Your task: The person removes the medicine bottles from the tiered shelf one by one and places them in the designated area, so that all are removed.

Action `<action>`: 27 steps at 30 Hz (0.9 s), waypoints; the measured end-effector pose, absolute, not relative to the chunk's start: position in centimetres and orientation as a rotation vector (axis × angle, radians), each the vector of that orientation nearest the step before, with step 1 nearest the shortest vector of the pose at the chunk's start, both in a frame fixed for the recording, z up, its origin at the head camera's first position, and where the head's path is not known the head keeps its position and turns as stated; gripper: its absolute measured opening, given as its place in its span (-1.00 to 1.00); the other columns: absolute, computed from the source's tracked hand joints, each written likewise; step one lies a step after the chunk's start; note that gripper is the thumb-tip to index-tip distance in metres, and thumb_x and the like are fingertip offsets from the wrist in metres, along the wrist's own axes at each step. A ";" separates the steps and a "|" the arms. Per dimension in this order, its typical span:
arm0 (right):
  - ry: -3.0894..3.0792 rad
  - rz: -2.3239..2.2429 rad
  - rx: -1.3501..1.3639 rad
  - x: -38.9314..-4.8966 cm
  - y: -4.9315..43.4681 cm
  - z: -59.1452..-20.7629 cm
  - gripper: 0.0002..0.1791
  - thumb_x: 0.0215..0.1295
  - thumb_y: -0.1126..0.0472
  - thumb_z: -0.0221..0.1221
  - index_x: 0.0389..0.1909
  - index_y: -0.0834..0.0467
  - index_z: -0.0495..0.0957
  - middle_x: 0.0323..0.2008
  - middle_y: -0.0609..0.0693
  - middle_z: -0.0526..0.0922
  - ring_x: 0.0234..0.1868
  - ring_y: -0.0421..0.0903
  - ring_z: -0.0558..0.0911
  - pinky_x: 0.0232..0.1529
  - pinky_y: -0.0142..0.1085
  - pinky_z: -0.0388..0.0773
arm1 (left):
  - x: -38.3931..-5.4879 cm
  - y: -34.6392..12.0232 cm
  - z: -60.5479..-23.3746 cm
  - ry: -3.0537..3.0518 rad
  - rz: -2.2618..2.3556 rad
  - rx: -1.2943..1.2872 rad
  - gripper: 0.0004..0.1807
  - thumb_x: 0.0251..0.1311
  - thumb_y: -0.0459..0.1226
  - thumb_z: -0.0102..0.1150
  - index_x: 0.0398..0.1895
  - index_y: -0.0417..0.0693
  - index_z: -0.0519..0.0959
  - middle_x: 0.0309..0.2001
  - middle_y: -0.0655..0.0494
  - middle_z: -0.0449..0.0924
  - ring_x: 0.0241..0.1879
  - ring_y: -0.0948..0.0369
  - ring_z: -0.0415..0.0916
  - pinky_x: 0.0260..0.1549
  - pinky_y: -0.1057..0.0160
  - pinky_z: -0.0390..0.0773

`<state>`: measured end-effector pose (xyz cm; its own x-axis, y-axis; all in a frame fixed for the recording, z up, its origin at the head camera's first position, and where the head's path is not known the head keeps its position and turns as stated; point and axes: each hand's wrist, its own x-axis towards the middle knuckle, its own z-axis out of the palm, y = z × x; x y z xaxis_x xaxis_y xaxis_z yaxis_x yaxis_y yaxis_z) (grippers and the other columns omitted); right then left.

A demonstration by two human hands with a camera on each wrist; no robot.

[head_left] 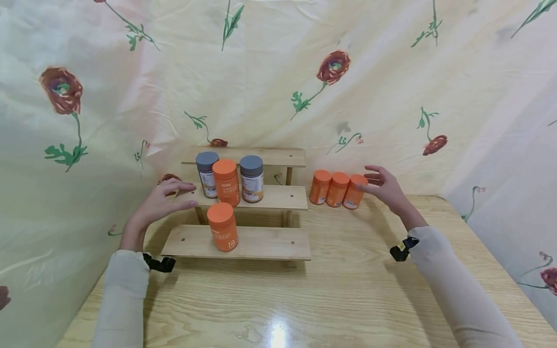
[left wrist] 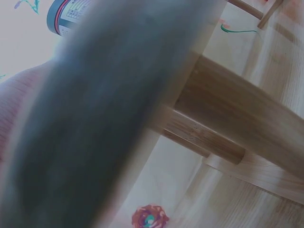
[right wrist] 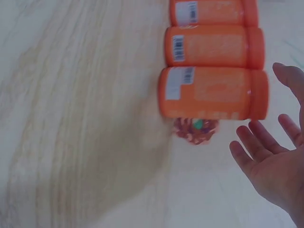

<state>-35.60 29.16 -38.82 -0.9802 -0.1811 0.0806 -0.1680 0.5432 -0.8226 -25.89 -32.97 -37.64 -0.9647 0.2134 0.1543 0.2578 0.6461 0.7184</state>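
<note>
My left hand (head_left: 167, 200) hovers at the left end of the middle shelf (head_left: 283, 197), thumb and fingers spread, holding nothing. The nearest jar to it is a grey-capped jar (head_left: 207, 175). An orange jar (head_left: 226, 183) and another grey-capped jar (head_left: 252, 179) stand beside that one. On the bottom shelf (head_left: 265, 241) stands an orange jar (head_left: 222, 227). My right hand (head_left: 385, 186) reaches beside the rightmost orange jar (head_left: 353, 195), fingers parted. In the right wrist view that hand (right wrist: 275, 171) is apart from the jar (right wrist: 209, 92). A blurred dark shape hides much of the left wrist view.
Two more orange jars, one at the left (head_left: 320, 187) and one in the middle (head_left: 337, 190), complete the row on the wooden table (head_left: 348, 280). The stepped rack's top shelf (head_left: 278, 155) is at the back, against a flowered cloth (head_left: 261, 87).
</note>
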 end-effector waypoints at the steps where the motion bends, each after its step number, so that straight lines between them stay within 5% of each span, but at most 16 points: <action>1: 2.755 -1.467 -0.313 -35.5 28.9 -38.6 -0.12 0.41 0.02 0.27 0.59 0.16 0.05 0.46 0.37 0.30 0.44 0.32 0.37 0.35 0.11 0.46 | -25.9 -33.0 -37.6 -2.800 -1.236 -0.399 -0.41 0.21 -0.04 0.44 0.26 -0.07 0.60 0.29 -0.13 0.50 0.34 -0.11 0.33 0.33 -0.37 0.27; 9: 2.776 -1.577 -0.386 -34.1 26.9 -36.6 -0.16 0.39 0.05 0.31 0.56 0.15 0.14 0.45 0.35 0.32 0.46 0.29 0.33 0.46 0.25 0.22 | -25.8 -33.0 -37.7 -2.798 -1.238 -0.398 -0.41 0.21 -0.03 0.44 0.26 -0.06 0.60 0.30 -0.13 0.50 0.35 -0.13 0.31 0.36 -0.38 0.22; 16: 2.756 -1.694 -0.457 -32.9 24.5 -34.6 -0.23 0.35 0.12 0.34 0.50 0.15 0.24 0.38 0.32 0.43 0.38 0.13 0.44 0.48 0.17 0.25 | -25.8 -33.0 -37.6 -2.790 -1.237 -0.410 -0.42 0.21 -0.04 0.44 0.26 -0.06 0.60 0.28 -0.12 0.51 0.32 -0.10 0.34 0.31 -0.35 0.30; 21: 2.720 -1.697 -0.511 -32.2 22.7 -33.3 -0.28 0.35 0.12 0.34 0.48 0.06 0.29 0.35 0.24 0.49 0.26 -0.20 0.55 0.46 -0.01 0.37 | -25.8 -32.9 -37.5 -2.804 -1.242 -0.386 -0.40 0.21 -0.01 0.44 0.27 -0.06 0.59 0.30 -0.11 0.49 0.35 -0.12 0.31 0.34 -0.39 0.24; 27: 2.641 -1.743 -0.640 -31.6 20.3 -32.5 -0.35 0.35 0.16 0.34 0.42 -0.01 0.38 0.29 0.24 0.56 0.20 -0.16 0.62 0.22 -0.47 0.53 | -25.7 -32.9 -37.5 -2.805 -1.246 -0.391 -0.39 0.21 -0.01 0.43 0.27 -0.08 0.59 0.30 -0.12 0.49 0.34 -0.11 0.33 0.33 -0.37 0.27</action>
